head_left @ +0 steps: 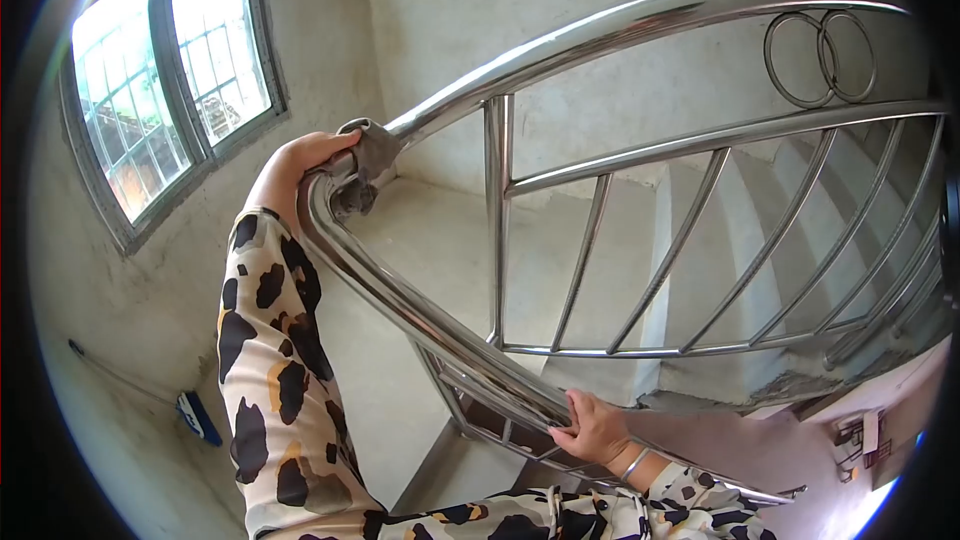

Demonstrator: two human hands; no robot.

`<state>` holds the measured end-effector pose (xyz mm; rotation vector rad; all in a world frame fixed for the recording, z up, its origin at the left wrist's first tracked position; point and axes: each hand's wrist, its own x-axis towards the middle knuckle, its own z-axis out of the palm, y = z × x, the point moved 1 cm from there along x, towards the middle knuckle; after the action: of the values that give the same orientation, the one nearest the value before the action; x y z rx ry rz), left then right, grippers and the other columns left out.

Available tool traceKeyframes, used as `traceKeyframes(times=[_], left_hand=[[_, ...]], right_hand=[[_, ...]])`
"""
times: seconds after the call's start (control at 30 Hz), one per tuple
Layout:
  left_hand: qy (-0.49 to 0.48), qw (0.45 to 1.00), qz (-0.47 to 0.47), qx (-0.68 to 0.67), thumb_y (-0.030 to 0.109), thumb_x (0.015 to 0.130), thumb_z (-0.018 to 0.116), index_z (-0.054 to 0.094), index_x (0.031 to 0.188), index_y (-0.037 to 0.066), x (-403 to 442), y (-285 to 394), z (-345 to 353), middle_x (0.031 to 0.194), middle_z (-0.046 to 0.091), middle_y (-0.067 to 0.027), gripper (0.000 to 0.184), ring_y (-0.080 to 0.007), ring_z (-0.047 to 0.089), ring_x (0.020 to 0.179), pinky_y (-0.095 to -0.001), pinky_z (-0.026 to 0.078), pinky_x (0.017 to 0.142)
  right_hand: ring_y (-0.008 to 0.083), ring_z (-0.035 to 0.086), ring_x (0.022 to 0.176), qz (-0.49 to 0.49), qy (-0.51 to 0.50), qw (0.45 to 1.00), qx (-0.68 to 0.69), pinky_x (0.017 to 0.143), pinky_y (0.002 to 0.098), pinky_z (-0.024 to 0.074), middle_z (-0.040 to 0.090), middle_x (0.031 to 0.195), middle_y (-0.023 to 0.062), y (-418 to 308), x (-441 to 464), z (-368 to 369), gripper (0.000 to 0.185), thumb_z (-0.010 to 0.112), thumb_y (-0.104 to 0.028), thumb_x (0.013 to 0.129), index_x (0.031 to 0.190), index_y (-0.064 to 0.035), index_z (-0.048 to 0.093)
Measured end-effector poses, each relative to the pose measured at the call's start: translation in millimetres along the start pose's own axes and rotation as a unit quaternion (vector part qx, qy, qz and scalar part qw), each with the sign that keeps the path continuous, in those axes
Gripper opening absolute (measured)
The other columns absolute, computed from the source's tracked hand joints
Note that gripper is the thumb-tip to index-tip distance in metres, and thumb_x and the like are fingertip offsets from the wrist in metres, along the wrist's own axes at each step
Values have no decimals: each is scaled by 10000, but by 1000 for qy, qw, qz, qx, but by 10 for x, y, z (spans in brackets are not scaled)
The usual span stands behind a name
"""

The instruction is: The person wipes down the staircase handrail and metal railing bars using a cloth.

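Note:
My left hand (318, 148) is closed on a grey cloth (376, 148), which wraps over the bend of the stair handrail (440, 340). Part of the cloth hangs down inside the bend, and most of my left fingers are hidden behind it and the rail. Lower down, near the bottom of the view, my right hand (597, 428) grips the same shiny metal rail, its fingers curled over the top. A silver bangle (634, 462) circles the right wrist.
Slanted metal balusters (582, 265) and two joined rings (822, 58) fill the railing at right. Concrete steps (690, 240) rise behind it. A barred window (165, 70) is at upper left. A blue-and-white brush-like object (198, 418) leans at the left wall.

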<state>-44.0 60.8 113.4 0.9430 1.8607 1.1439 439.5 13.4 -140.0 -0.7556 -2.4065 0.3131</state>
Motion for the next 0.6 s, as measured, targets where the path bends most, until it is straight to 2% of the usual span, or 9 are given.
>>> traceKeyframes(times=[0.07,0.1,0.2,0.27,0.33,0.4,0.47,0.53,0.6], left_hand=[[91,950,5,298,531,830,468,637,958,32,-82,264,137,928,629,-106,542,-179,594,751,-321,459,703],[114,935,-5,335,550,856,377,628,958,25,92,284,150,963,622,-139,591,-212,595,788,-352,453,702],[176,899,71,394,524,870,366,623,924,8,446,398,311,931,619,-147,579,-251,583,791,-378,443,692],[187,895,108,392,492,873,385,613,864,-14,602,459,460,880,614,-148,555,-285,574,785,-399,435,681],[167,927,245,231,461,861,420,596,834,-29,699,534,719,737,548,-103,521,-183,510,688,-360,402,657],[113,964,218,99,418,864,428,584,763,-17,701,829,968,670,509,-70,473,-156,450,603,-329,379,590],[-7,962,269,-35,384,868,433,589,767,1,448,1111,1171,650,490,-72,426,-154,456,591,-308,406,592],[-39,864,501,27,400,857,448,586,789,5,233,1305,1404,640,492,-55,424,-149,469,603,-316,401,592],[2,895,433,109,400,855,445,594,822,16,175,1389,1419,653,519,-71,413,-166,495,624,-323,411,608]], right_hand=[[270,581,638,-12,5,1000,-15,562,331,482,569,775,97,-5,13,-16,572,724,-303,617,1047,-30,463],[271,581,639,-7,-6,1000,-17,557,331,480,567,767,95,-12,2,-6,572,724,-304,618,1045,-29,462],[265,571,661,31,-28,999,-7,572,341,480,555,765,87,-28,44,-55,518,698,-338,645,1011,-62,457],[251,570,657,27,-39,999,5,568,332,478,549,753,75,-14,31,-30,509,698,-337,648,1005,-65,457],[248,570,660,27,-37,999,1,572,330,479,549,756,74,-3,35,-16,512,698,-336,649,1009,-64,455],[243,570,668,18,-36,999,6,579,325,480,549,761,74,6,16,-12,518,698,-335,653,1018,-62,453],[247,571,673,22,-31,999,2,584,327,481,550,767,77,8,5,-8,527,700,-334,653,1025,-57,450],[250,571,678,26,-29,999,3,588,329,481,551,772,80,-8,-15,9,535,702,-333,653,1032,-53,448],[257,571,684,14,-24,1000,2,593,334,482,555,783,88,3,-3,-5,549,705,-329,656,1044,-44,442]])
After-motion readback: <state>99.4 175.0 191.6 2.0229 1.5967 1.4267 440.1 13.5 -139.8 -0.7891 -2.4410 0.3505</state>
